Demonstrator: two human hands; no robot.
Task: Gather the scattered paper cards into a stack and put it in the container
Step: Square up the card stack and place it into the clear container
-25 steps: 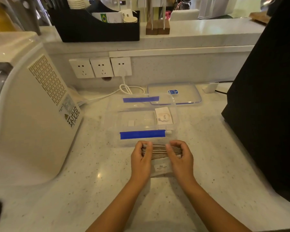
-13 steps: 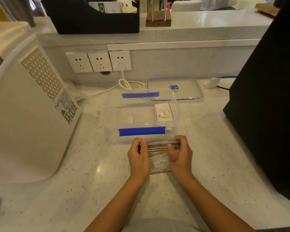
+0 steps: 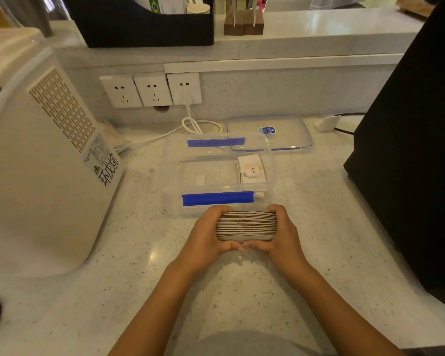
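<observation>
A thick stack of paper cards (image 3: 246, 225) stands on edge just in front of the clear plastic container (image 3: 180, 176). My left hand (image 3: 206, 237) grips the stack's left end and my right hand (image 3: 283, 235) grips its right end, thumbs meeting at the near side. The container has blue tape strips on its near and far rims. Inside it, at the right, lies a small pile of cards (image 3: 251, 168), the top one reading "love".
The container's clear lid (image 3: 270, 133) lies behind it. A large white appliance (image 3: 36, 160) fills the left. A black box (image 3: 409, 150) stands at the right. Wall sockets (image 3: 152, 89) and a white cable (image 3: 198, 124) sit at the back.
Both hands have squeezed the cards into a tighter, squarer stack, and the thumbs have come together under its near side. The loose card seen below the stack is now hidden.
</observation>
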